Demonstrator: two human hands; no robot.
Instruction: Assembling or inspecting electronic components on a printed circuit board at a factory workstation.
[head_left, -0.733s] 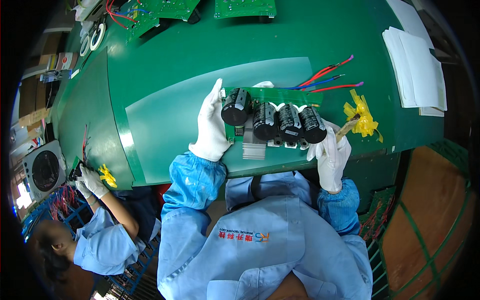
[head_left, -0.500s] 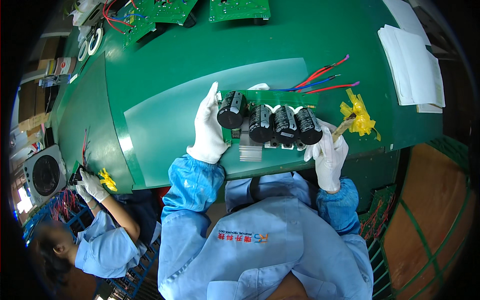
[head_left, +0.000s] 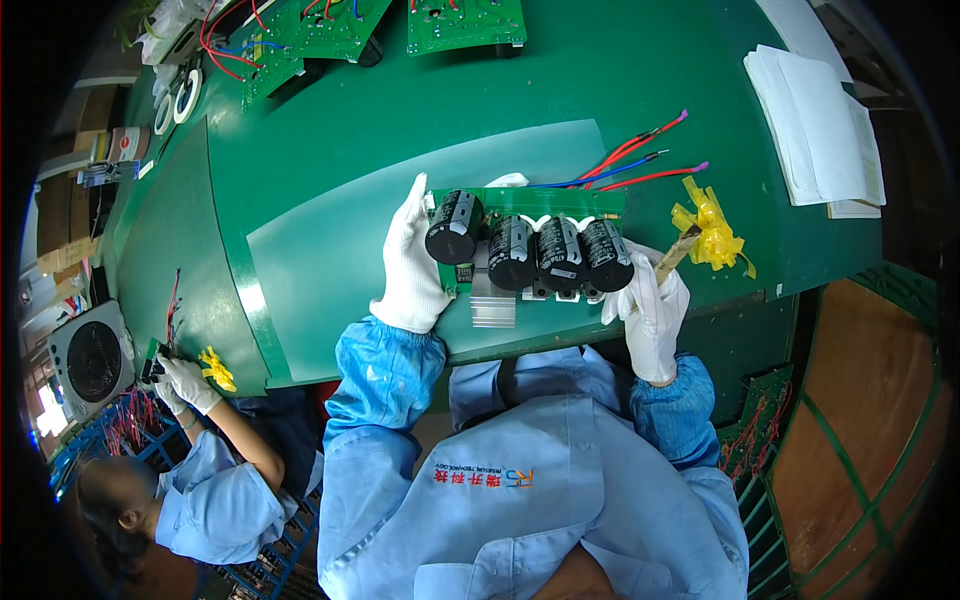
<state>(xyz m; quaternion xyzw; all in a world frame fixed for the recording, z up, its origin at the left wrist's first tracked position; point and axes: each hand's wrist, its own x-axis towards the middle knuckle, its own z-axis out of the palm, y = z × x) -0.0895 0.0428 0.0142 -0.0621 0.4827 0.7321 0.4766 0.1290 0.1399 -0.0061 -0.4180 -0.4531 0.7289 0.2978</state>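
Observation:
A green circuit board (head_left: 525,203) is held tilted above the table's near edge, several black cylindrical capacitors (head_left: 557,255) and a silvery finned heat sink (head_left: 493,304) facing me. Red and blue wires (head_left: 625,160) trail from its far right side. My white-gloved left hand (head_left: 410,265) grips the board's left end, with some fingers hidden behind it. At the lower right corner, my gloved right hand (head_left: 650,305) is closed around a thin stick (head_left: 676,256) with a bunch of yellow strips (head_left: 715,232) at its far end. Whether this hand also bears on the board, I cannot tell.
More wired circuit boards (head_left: 465,27) lie at the table's far edge. White papers (head_left: 815,130) rest on the far right, tape rolls (head_left: 187,95) on the far left. To my left, a co-worker's gloved hands (head_left: 185,383) handle a small dark part near a fan (head_left: 93,350).
The whole view has shifted slightly. Both hands keep their grip, and the board and the yellow-stripped stick stay in about the same place relative to them.

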